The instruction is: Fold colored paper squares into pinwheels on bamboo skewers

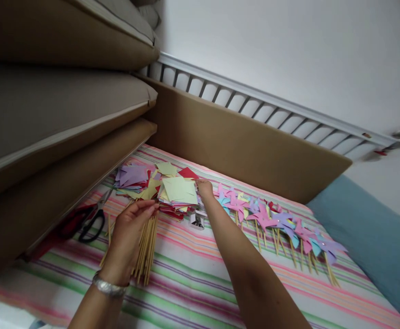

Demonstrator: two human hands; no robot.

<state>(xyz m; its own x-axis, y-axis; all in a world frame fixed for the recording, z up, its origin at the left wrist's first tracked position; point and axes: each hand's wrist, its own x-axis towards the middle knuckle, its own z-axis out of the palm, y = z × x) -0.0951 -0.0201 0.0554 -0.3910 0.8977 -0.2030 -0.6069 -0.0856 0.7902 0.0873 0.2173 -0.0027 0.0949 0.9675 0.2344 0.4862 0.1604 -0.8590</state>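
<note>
My left hand (133, 226), with a silver bracelet at the wrist, has thumb and fingers pinched together at the left edge of a stack of coloured paper squares (179, 191). What lies in the pinch is too small to tell. Below it, a bundle of thin wooden sticks (147, 253) lies on the striped cloth. My right hand (205, 188) is curled closed at the stack's right edge; its fingertips are mostly hidden. A small clear box of dark pieces (197, 220) sits just below the right hand. Cut paper pieces (131, 176) are piled to the left of the stack.
Dark-handled scissors (92, 219) lie at the left beside stacked brown cushions (66, 132). Finished paper pinwheels on sticks (265, 217) form a row to the right. A brown board (237, 137) stands along the back before a white radiator (255, 105). A blue cushion (364, 233) is at the right.
</note>
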